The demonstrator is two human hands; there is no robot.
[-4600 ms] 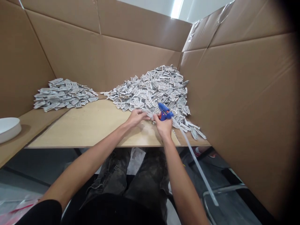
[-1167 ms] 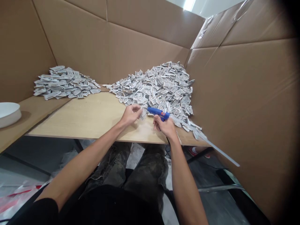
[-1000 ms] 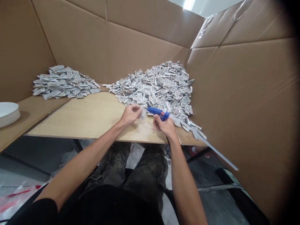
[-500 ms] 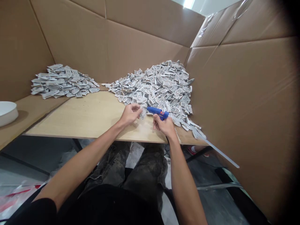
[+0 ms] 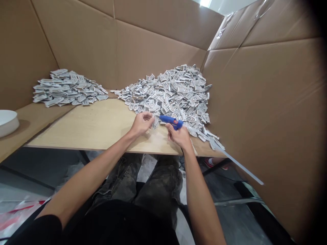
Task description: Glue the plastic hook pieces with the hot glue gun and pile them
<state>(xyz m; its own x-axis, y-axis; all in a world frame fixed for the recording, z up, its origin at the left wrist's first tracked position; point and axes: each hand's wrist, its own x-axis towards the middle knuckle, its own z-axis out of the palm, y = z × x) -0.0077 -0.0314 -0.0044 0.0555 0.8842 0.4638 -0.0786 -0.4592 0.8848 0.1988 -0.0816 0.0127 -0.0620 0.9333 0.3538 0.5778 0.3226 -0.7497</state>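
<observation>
My right hand (image 5: pixel 178 135) grips a blue glue gun (image 5: pixel 170 120), its nozzle pointing left toward my left hand. A long clear glue stick (image 5: pixel 237 164) trails out of the gun's back to the right. My left hand (image 5: pixel 141 123) pinches a small grey-white patch (image 5: pixel 155 123) against the wooden tabletop (image 5: pixel 97 126), right at the nozzle tip. Behind both hands rises a large heap of grey-white patches (image 5: pixel 173 95).
A smaller heap of the same patches (image 5: pixel 66 88) lies at the far left. A white bowl (image 5: pixel 7 121) sits on the left ledge. Cardboard walls (image 5: pixel 268 112) enclose the back and right side. My legs are under the table edge.
Since the oldest frame the glue gun has tipped from upright to lying level, pointing left at the patch. Over the last second both hands have stayed almost still.
</observation>
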